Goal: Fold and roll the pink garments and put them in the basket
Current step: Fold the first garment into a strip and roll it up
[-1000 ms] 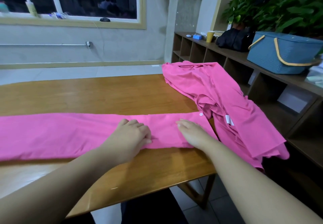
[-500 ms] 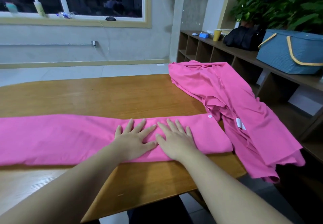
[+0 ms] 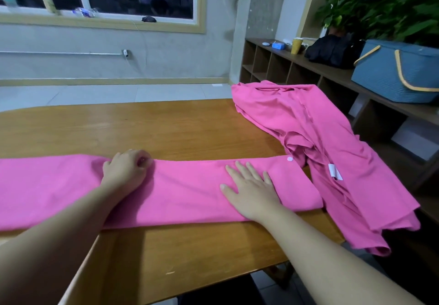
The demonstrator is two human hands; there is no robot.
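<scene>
- Folded pink garment (image 3: 190,193): long flat band lying across the near part of the desk (image 3: 166,128), running off the left edge of view; white button near its right end.
- Left hand (image 3: 126,174): on the band's far edge, fingers (image 3: 142,161) curled and pinching the cloth.
- Right hand (image 3: 251,188): flat on the band, palm down, fingers spread and straight, pressing the cloth.
- Second pink garment (image 3: 332,143): crumpled heap on the desk's right end, draping over the edge, white label showing.
- Blue basket (image 3: 394,76): yellow handles, on the shelf unit (image 3: 332,74) at right, well apart from both garments.
</scene>
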